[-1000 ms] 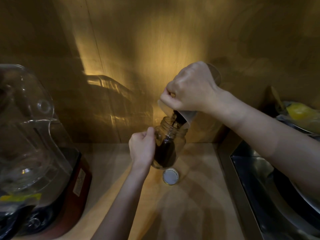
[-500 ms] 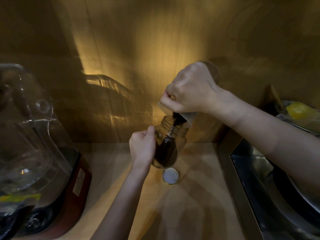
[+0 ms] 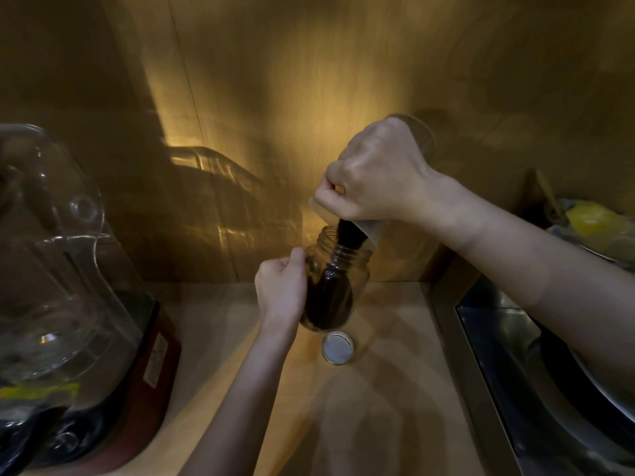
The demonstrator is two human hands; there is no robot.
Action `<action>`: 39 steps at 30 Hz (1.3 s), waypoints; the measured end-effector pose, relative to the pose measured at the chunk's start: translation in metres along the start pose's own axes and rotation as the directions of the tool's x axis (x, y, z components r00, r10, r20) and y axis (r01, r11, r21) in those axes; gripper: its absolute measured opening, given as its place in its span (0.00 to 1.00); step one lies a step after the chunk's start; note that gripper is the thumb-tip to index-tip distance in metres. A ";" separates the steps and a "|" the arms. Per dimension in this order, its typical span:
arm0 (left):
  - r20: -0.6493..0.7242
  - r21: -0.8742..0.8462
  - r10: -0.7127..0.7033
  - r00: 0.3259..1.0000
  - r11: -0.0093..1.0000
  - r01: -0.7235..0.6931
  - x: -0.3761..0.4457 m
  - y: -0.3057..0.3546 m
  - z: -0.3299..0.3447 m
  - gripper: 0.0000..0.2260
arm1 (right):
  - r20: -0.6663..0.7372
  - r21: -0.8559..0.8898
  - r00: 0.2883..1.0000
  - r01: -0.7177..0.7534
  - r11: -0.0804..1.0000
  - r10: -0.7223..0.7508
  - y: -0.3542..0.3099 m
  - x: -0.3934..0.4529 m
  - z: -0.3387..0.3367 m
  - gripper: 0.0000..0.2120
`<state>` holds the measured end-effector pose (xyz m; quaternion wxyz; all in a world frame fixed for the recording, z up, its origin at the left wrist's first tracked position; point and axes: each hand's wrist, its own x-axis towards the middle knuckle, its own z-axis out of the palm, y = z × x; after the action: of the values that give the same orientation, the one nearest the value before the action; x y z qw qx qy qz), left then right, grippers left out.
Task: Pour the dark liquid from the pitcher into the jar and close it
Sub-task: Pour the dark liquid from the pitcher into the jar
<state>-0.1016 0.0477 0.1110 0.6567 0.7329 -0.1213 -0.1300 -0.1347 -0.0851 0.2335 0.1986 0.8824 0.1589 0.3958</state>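
A clear glass jar [image 3: 360,269] stands tilted on the wooden counter, partly filled with dark liquid. My left hand [image 3: 281,290] grips its left side. My right hand [image 3: 374,180] holds a translucent pitcher [image 3: 424,139] tipped steeply over the jar's mouth, and a dark stream [image 3: 348,235] runs from its spout into the jar. The jar's round lid [image 3: 337,348] lies flat on the counter just in front of the jar, white inside facing up.
A large blender [image 3: 68,269] with a clear cover and red base fills the left. A steel sink [image 3: 536,372] holding a dark pan sits at the right, under my right forearm. A yellow object [image 3: 594,218] lies at the far right. A wooden wall backs the counter.
The dark stream has thickened and the liquid level in the jar has risen slightly. Both hands hold almost the same position.
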 end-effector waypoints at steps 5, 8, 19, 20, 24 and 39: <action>-0.008 0.004 0.001 1.000 1.000 -0.001 0.000 0.001 -0.001 0.17 | -0.015 0.003 1.000 0.011 1.000 -0.011 -0.002 0.002 0.000 0.17; -0.019 0.014 -0.002 1.000 1.000 0.003 0.001 0.002 -0.001 0.17 | -0.023 -0.012 1.000 0.018 1.000 -0.018 -0.002 0.004 -0.002 0.17; -0.026 0.040 0.005 1.000 0.999 -0.004 0.004 0.007 -0.001 0.19 | 0.000 -0.038 1.000 0.025 0.999 -0.025 0.001 0.001 -0.007 0.18; -0.020 0.038 0.005 1.000 0.999 -0.005 0.004 0.007 -0.001 0.19 | 0.003 -0.039 0.999 0.036 0.999 -0.036 0.001 0.001 -0.007 0.18; -0.010 0.032 0.007 1.000 0.999 -0.007 0.004 0.009 0.000 0.19 | 0.005 -0.046 0.998 0.055 0.997 -0.055 0.001 0.002 -0.007 0.18; -0.013 -0.008 -0.053 0.999 0.999 0.053 0.002 0.005 -0.001 0.20 | -0.016 -0.061 0.995 0.102 0.993 -0.103 -0.003 0.002 -0.008 0.17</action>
<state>-0.0993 0.0478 0.1161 0.6565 0.7343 -0.0969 -0.1428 -0.1398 -0.0802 0.2382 0.2434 0.8629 0.1941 0.3982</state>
